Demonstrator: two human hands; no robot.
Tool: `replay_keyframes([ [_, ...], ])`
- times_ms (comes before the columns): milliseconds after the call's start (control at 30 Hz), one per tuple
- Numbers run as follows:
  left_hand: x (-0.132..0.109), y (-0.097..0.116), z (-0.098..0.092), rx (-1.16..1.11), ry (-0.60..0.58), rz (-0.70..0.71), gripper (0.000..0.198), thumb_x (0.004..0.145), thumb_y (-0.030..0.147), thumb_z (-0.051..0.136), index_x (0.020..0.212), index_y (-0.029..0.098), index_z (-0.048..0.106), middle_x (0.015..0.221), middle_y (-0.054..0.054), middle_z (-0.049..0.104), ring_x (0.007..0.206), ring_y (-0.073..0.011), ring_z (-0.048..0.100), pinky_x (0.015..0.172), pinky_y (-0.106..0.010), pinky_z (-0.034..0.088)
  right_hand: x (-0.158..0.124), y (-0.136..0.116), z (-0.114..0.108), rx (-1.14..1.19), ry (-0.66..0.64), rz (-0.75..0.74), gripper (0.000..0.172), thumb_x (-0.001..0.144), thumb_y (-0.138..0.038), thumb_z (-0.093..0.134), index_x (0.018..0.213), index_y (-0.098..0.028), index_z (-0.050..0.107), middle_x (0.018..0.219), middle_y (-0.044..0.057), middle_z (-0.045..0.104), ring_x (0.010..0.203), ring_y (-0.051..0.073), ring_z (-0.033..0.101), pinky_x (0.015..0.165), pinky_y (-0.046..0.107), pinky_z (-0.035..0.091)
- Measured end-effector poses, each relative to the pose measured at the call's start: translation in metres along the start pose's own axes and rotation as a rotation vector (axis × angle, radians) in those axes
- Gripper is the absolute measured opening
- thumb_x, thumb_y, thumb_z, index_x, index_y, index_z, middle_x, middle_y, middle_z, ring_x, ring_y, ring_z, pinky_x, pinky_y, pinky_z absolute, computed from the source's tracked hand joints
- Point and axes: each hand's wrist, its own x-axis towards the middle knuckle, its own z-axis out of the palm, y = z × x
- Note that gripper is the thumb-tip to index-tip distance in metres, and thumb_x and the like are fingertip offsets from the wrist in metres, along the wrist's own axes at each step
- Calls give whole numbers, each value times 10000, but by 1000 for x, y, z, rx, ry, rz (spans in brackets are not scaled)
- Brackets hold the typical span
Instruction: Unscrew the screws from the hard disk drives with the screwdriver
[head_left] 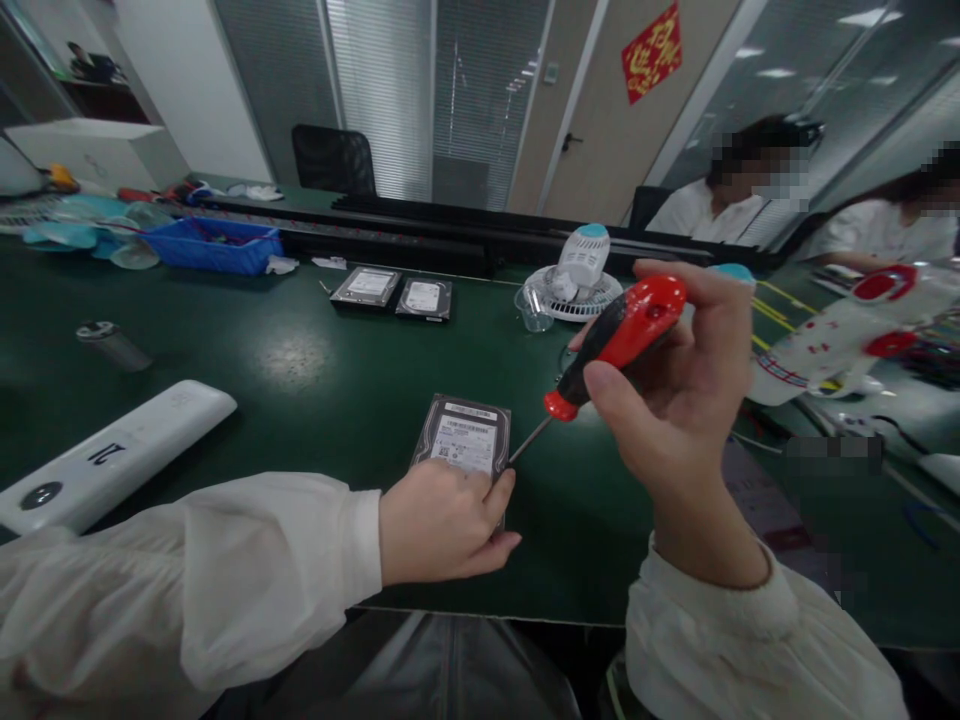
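A hard drive [466,430] with a white label lies on the green table in front of me. My left hand [450,515] rests across its near part, fingers curled over the right edge, and covers much of it. My right hand [675,390] grips the red and black handle of a screwdriver [626,330], held at a slant above the table. The shaft runs down and left, its tip at the drive's right edge, close to my left fingers. Whether the tip sits in a screw is too small to tell.
Two more hard drives [424,298] lie farther back. Beyond them to the left is a blue bin [214,247]. A white device [120,455] and a metal cylinder [112,345] are at left. A small white fan [585,262] stands behind. Two people [712,205] sit at right.
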Motion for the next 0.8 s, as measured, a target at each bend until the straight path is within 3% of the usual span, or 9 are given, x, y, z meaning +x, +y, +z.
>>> replay_keyframes([
  [100, 0, 1, -2, 4, 2, -5, 581, 993, 486, 482, 1287, 22, 675, 797, -139, 750, 615, -265, 707, 474, -375, 511, 3, -2, 4, -75, 52, -66, 582, 659, -268, 889, 1190, -337, 660, 1106, 4, 658, 805, 160, 672, 588, 293, 604],
  [167, 0, 1, -3, 10, 1, -14, 560, 992, 469, 496, 1286, 26, 675, 800, -129, 752, 623, -260, 713, 488, -371, 522, 3, -2, 5, -77, 39, -89, 535, 730, -286, 845, 1230, -338, 663, 1061, 12, 673, 798, 171, 689, 584, 298, 610],
  [333, -1, 1, -3, 1, 14, -22, 558, 992, 475, 499, 1291, 38, 675, 805, -109, 759, 610, -252, 717, 477, -360, 520, 4, 0, 3, 31, -43, -67, 469, 869, -327, 703, 1333, -350, 648, 1040, 38, 688, 909, 233, 748, 697, 375, 655],
  [500, -1, 0, -1, 10, 53, -24, 552, 981, 477, 517, 1276, 44, 690, 811, -113, 765, 613, -253, 722, 478, -353, 521, 5, -1, 6, -64, 20, -59, 582, 727, -306, 867, 1273, -347, 671, 1047, 27, 695, 795, 182, 696, 604, 313, 631],
  [633, 0, 0, 0, 15, 70, -26, 550, 977, 479, 524, 1268, 46, 697, 805, -116, 765, 606, -248, 718, 477, -347, 515, 4, -1, 5, -62, 23, -80, 663, 669, -300, 914, 1283, -357, 672, 1236, 32, 687, 826, 184, 701, 622, 317, 638],
  [800, -1, 0, 0, 5, 59, -34, 553, 977, 479, 521, 1278, 48, 694, 805, -108, 766, 606, -252, 717, 470, -357, 513, 2, 6, 3, 126, -44, -4, 673, 695, -207, 894, 1289, -337, 604, 990, -8, 753, 836, 191, 759, 708, 330, 680],
])
